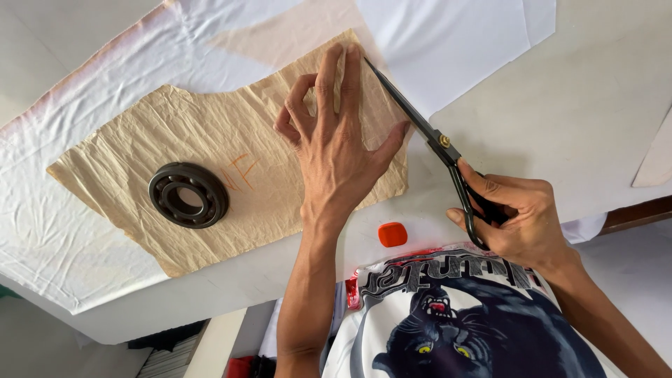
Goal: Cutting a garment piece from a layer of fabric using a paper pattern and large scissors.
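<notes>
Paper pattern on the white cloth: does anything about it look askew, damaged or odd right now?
The brown paper pattern is heavily creased, with ragged edges, but lies flat on the white cloth. A black bearing ring sits on it, an unusual weight. The left hand presses it; the right hand holds black scissors along its edge. Nothing torn or spilled.

Bright, even daylight fills a sharp, tilted view. Soft, faint shadows fall under the left hand (334, 143) and scissors (437, 143). White cloth (84, 231) looks nearly washed out.
</notes>
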